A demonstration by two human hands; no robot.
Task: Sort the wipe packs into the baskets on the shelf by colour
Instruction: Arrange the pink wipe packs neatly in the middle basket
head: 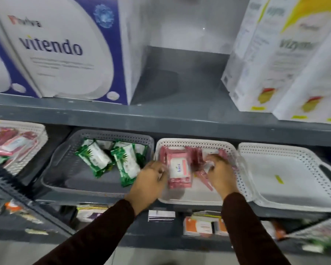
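Observation:
On the middle shelf, a grey basket (65,180) holds several green wipe packs (94,156). To its right a white basket (195,199) holds pink wipe packs (179,169). My left hand (148,180) rests at this basket's left rim, its fingers closed on the left edge of the top pink pack. Inside the same basket my right hand (219,172) has its fingers curled around another pink pack (203,174) that lies tilted. An empty white basket (287,188) with a small yellow sticker stands at the right. A white basket (33,131) at the far left holds mixed packs.
Large white-and-purple boxes (61,50) and white-and-yellow boxes (279,60) stand on the shelf above, with a gap between them. The lower shelf holds small orange and white cartons (198,225). A dark slanted rack edge (17,190) crosses the left side.

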